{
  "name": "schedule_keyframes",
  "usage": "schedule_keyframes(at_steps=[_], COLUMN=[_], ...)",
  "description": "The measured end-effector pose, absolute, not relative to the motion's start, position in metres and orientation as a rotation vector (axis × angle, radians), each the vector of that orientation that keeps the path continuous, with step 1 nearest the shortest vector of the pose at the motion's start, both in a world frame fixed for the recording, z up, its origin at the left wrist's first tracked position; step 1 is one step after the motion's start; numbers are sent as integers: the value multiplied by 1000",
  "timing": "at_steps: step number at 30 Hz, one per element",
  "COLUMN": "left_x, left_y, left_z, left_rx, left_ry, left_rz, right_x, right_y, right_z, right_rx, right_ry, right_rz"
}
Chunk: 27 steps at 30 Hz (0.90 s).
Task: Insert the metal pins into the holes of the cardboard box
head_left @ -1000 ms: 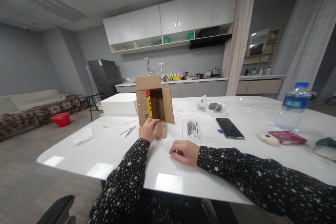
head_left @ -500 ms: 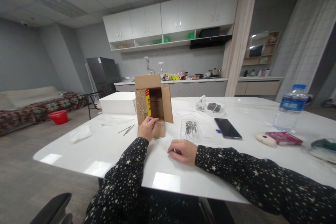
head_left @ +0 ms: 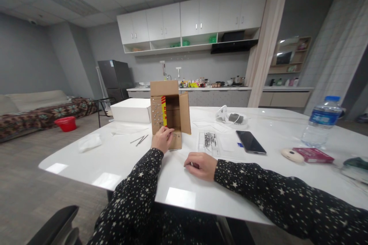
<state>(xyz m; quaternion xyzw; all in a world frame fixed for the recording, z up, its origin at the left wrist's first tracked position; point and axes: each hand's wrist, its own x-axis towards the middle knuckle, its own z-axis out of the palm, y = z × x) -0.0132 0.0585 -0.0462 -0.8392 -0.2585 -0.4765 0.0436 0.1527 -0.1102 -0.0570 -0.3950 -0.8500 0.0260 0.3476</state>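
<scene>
An opened cardboard box (head_left: pixel 164 88) stands on the white table with its flaps spread and its inside facing me. Small shiny bits dot its left flap, and a few lie on the lower flap. My left hand (head_left: pixel 162 139) is at that lower flap, fingers pinched together; whatever they hold is too small to make out. Resting on the table to the right, my right hand (head_left: pixel 200 166) has its fingers curled, and what is inside them is hidden. Beyond it lies a clear plastic case (head_left: pixel 201 143) with several small metal pieces (head_left: pixel 211 140).
Thin metal tools (head_left: pixel 140 140) and a crumpled white wrapper (head_left: pixel 89 142) lie on the left, before a white box (head_left: pixel 129 110). Rightward are a phone (head_left: pixel 250 142), a white corded device (head_left: pixel 232 117), a maroon packet (head_left: pixel 314 155), a beige mouse-like object (head_left: pixel 291 155) and a water bottle (head_left: pixel 322 122).
The whole view has shifted slightly to the right. Both hands keep nearly the same pose and place beside the box.
</scene>
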Motion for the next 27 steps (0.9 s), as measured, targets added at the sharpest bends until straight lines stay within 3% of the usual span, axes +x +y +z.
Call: schedule_keyframes(at_steps=[27], left_x=[-14], left_y=[50], left_z=[-41], left_rx=[-2524], left_ry=[-734], left_rz=[-1330], right_x=[148], right_y=[-110], right_z=[-57], right_rx=[-1031], right_ry=[-2201], right_rz=[85])
